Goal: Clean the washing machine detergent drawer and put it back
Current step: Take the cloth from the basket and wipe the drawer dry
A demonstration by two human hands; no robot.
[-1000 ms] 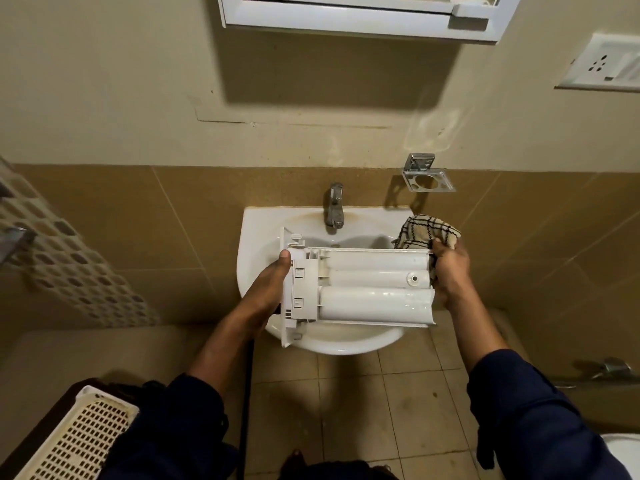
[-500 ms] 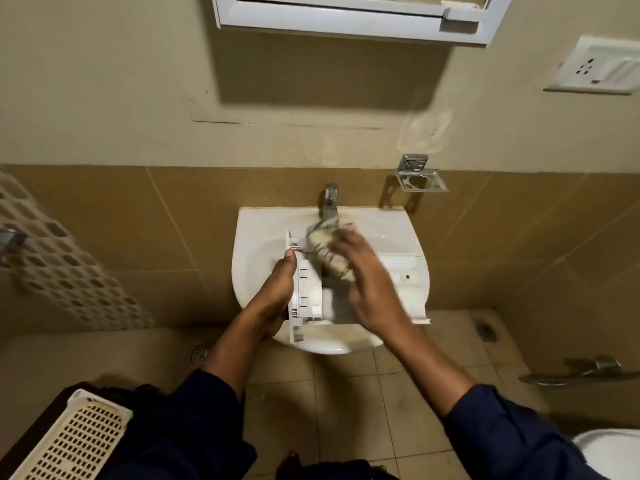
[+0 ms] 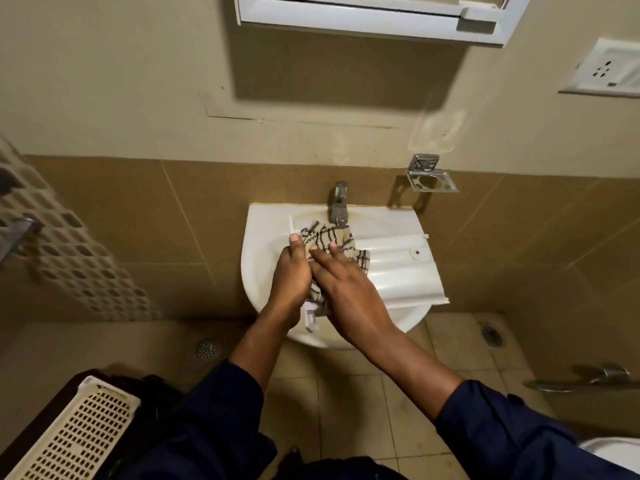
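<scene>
The white detergent drawer (image 3: pixel 401 271) lies across the white wall sink (image 3: pixel 263 230), its long body reaching to the right. My left hand (image 3: pixel 289 278) grips the drawer's left end, thumb on top. My right hand (image 3: pixel 346 289) presses a beige cloth with dark checks (image 3: pixel 332 239) flat onto the drawer's left part, beside my left hand. The cloth and both hands hide the drawer's front panel; only a small white piece shows below them.
A chrome tap (image 3: pixel 339 202) stands just behind the cloth. A metal holder (image 3: pixel 431 174) is fixed to the wall at the right. A perforated white basket (image 3: pixel 76 434) sits at lower left. A floor drain (image 3: pixel 207 348) and a metal handle (image 3: pixel 588 379) flank the sink.
My right hand carried the cloth from the drawer's right end over to its left end and now presses it down there. My left hand kept its hold.
</scene>
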